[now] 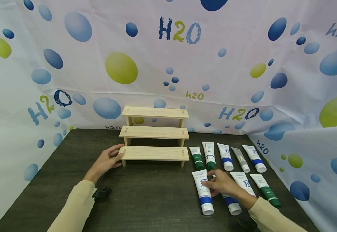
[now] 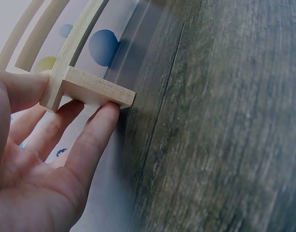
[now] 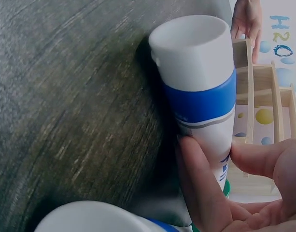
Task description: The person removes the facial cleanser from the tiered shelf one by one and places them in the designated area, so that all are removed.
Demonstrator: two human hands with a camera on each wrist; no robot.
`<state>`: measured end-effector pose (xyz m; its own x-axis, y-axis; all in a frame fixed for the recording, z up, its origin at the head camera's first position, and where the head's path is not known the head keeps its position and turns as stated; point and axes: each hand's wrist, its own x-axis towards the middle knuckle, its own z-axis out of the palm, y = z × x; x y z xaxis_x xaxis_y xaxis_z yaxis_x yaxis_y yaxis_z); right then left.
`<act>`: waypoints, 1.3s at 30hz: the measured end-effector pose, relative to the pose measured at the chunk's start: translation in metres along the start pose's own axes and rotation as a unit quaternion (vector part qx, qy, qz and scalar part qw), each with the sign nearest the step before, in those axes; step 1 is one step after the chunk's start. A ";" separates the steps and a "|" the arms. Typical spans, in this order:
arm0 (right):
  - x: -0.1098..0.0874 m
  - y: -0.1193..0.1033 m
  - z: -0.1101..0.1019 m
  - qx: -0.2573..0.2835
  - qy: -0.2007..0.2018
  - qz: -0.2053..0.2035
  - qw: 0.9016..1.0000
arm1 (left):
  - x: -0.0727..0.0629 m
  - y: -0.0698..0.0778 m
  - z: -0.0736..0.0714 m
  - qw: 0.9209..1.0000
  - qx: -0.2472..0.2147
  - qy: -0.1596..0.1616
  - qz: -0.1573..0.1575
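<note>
My left hand (image 1: 107, 162) holds the left end of the lowest step of a three-tier wooden display stand (image 1: 154, 153). In the left wrist view its thumb lies against the step's edge, while the fingers (image 2: 92, 145) touch the side support (image 2: 97, 87). Between thumb and fingers, my right hand (image 1: 221, 183) pinches a white squeeze tube (image 1: 201, 185) with a blue band and white cap. That tube's cap (image 3: 193, 58) points toward me. Beside it lies another blue-banded tube (image 1: 232, 206), partly hidden by the right hand.
Several tubes lie at the right: a green-and-white tube (image 1: 197, 158), a green-capped white tube (image 1: 209, 154), blue-banded tubes (image 1: 225, 156) (image 1: 254, 158), a slim grey tube (image 1: 240, 159), a tube under the forearm (image 1: 243, 182) and a green-ended tube (image 1: 265, 190). A printed backdrop (image 1: 162, 64) encloses the dark table (image 1: 145, 199).
</note>
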<state>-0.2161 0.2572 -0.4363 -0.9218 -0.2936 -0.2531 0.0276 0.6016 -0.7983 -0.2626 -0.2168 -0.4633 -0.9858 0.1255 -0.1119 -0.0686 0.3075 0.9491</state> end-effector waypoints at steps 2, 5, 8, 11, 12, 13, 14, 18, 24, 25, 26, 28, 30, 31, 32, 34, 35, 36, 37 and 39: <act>0.000 0.000 0.000 0.001 0.004 0.011 1.000 | 0.000 0.000 0.001 1.000 0.004 -0.001 0.006; 0.000 0.000 0.000 -0.005 0.009 0.025 1.000 | 0.000 0.001 0.002 1.000 0.006 -0.001 0.010; 0.000 0.000 -0.002 -0.016 0.017 0.038 0.999 | 0.001 0.000 0.003 1.000 0.009 -0.003 0.012; 0.000 -0.002 -0.005 -0.035 0.031 0.055 0.997 | 0.003 -0.001 0.004 1.000 0.007 -0.001 0.009; 0.000 -0.004 -0.007 -0.044 0.035 0.055 0.997 | 0.003 -0.002 0.004 1.000 0.009 -0.001 0.009; 0.001 -0.005 -0.009 -0.054 0.037 0.054 0.996 | 0.003 -0.001 0.004 1.000 0.011 0.000 0.008; 0.001 -0.007 -0.011 -0.063 0.039 0.053 0.996 | 0.003 -0.001 0.003 1.000 0.014 -0.002 0.009; 0.005 -0.013 -0.025 -0.095 0.034 0.020 0.995 | 0.003 0.002 0.002 1.000 0.026 -0.005 0.014; 0.024 -0.022 -0.052 -0.148 0.040 -0.037 0.988 | 0.001 0.001 0.000 0.998 0.046 -0.019 0.023; 0.029 -0.024 -0.056 -0.152 0.047 -0.042 0.986 | 0.002 0.002 -0.001 0.998 0.050 -0.020 0.023; 0.035 -0.026 -0.060 -0.157 0.053 -0.046 0.985 | 0.002 0.003 -0.003 0.998 0.051 -0.019 0.022; 0.045 -0.032 -0.068 -0.169 0.063 -0.059 0.982 | 0.003 0.004 -0.007 0.998 0.058 -0.015 0.019; 0.056 -0.037 -0.074 -0.187 0.075 -0.072 0.977 | 0.003 0.006 -0.013 0.997 0.076 -0.011 0.023; 0.061 -0.040 -0.077 -0.204 0.082 -0.080 0.972 | 0.003 0.007 -0.017 0.996 0.091 -0.009 0.026; 0.066 -0.043 -0.079 -0.218 0.087 -0.087 0.968 | 0.004 0.008 -0.020 0.994 0.105 -0.005 0.029; 0.075 -0.048 -0.084 -0.244 0.099 -0.096 0.960 | 0.006 0.010 -0.027 0.988 0.152 0.005 0.036; 0.079 -0.051 -0.086 -0.256 0.105 -0.101 0.956 | 0.007 0.012 -0.030 0.983 0.178 0.011 0.040; 0.082 -0.053 -0.087 -0.265 0.113 -0.104 0.952 | 0.008 0.013 -0.033 0.979 0.201 0.019 0.040; 0.085 -0.054 -0.088 -0.270 0.121 -0.104 0.949 | 0.009 0.014 -0.036 0.973 0.224 0.025 0.042; 0.090 -0.058 -0.090 -0.273 0.137 -0.104 0.946 | 0.011 0.018 -0.041 0.964 0.261 0.038 0.046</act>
<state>-0.3355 0.2626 -0.3637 -0.9532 -0.2886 0.0895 -0.3000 0.8687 -0.3940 -0.2812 -0.2485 -0.4356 -0.9938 0.1111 0.0061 0.0861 0.7329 0.6749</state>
